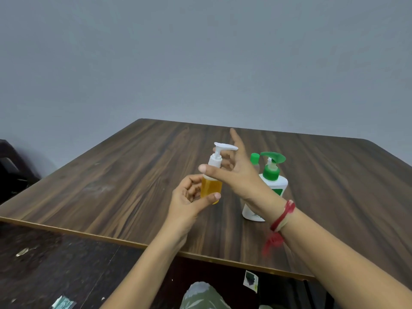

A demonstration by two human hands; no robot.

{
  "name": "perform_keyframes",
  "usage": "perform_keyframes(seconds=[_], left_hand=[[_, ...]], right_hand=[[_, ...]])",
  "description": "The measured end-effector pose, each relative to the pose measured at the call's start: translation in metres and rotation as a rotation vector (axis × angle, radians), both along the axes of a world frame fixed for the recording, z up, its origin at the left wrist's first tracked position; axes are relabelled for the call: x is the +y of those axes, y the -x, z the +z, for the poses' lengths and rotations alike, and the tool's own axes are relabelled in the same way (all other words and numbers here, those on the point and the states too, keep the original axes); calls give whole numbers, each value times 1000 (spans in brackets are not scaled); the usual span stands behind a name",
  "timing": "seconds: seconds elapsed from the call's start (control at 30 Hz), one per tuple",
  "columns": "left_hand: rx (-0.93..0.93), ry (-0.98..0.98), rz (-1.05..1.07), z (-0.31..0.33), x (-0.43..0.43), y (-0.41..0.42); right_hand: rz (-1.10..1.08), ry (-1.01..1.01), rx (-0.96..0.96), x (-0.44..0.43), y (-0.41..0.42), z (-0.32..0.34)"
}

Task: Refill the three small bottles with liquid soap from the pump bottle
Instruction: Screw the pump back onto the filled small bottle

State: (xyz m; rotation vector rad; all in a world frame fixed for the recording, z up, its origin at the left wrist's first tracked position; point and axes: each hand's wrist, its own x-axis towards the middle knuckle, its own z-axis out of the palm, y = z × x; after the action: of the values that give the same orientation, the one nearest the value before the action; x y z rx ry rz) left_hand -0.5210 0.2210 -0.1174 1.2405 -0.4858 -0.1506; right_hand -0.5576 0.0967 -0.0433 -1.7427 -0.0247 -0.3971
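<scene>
My left hand [189, 199] grips a small clear bottle [211, 186] of amber liquid with a white pump top, held upright above the table. My right hand [234, 170] is beside and behind the bottle's white collar, thumb across its front, index finger pointing up, other fingers curled behind the pump; I cannot tell whether it grips the top. A white pump bottle [270, 185] with a green pump head stands on the table to the right, partly hidden by my right wrist. Behind it a small bottle with a green cap [254, 159] peeks out.
The dark wooden table [124, 175] has its near edge running across below my forearms. A red thread band [283, 216] is on my right wrist. Scraps of paper lie on the dark floor at lower left. A dark object stands at the far left.
</scene>
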Motion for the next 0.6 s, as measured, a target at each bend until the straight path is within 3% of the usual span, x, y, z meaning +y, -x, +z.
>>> perform_keyframes(seconds=[0.2, 0.4, 0.6], left_hand=[[9, -7, 6, 1, 6, 0], [0, -35, -30, -4, 4, 3], [8, -7, -53, -4, 12, -5]], right_hand=[[33, -169, -56, 1, 2, -8], [-123, -50, -75, 8, 0, -6], [84, -158, -75, 1, 6, -7]])
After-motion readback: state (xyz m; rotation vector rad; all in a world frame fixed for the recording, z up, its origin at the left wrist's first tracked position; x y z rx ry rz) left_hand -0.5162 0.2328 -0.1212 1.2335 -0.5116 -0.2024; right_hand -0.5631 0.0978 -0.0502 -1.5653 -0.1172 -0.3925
